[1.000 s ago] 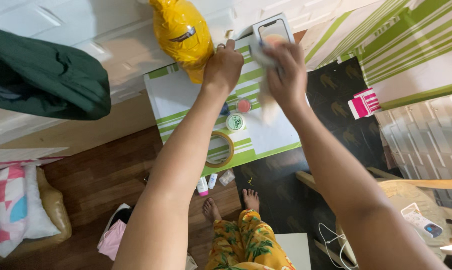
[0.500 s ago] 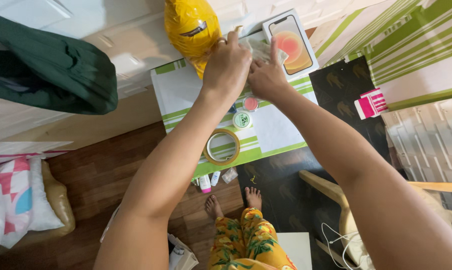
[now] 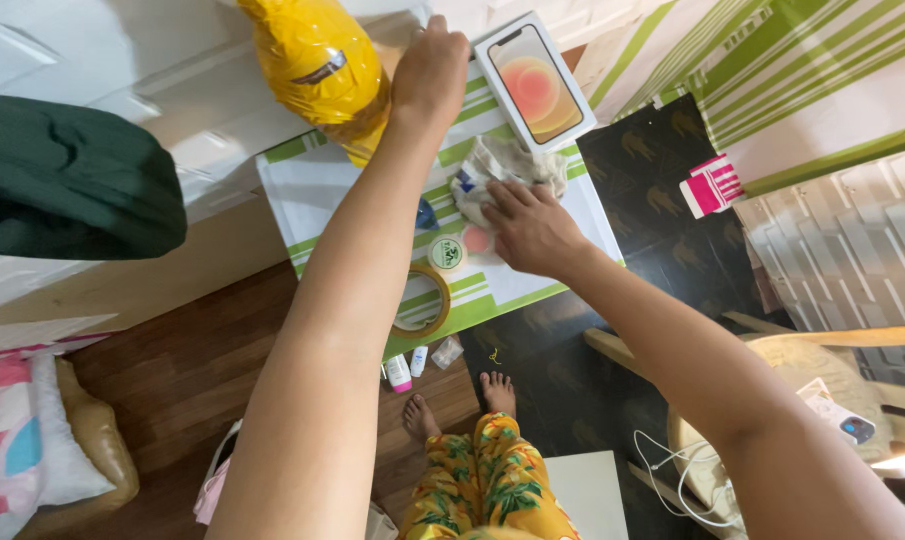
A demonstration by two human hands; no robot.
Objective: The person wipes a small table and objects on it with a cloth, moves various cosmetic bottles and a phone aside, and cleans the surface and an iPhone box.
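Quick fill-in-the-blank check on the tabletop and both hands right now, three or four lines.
1. The right hand presses on a crumpled ____ lying on the striped tabletop.
2. The left hand reaches up beside the ____ plastic bag.
3. The phone box lies at the table's far edge, picture side ____.
4. The tape roll lies ____ on the table.

Missing words: cloth; yellow; up; flat

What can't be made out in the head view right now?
- Left hand: its fingers curl away beside the yellow bag; any grasp is hidden.
- Blue item: mostly behind the left forearm.
- Bag top: cut off by the upper edge.
- Right hand on the cloth: whatever lies beneath is covered.
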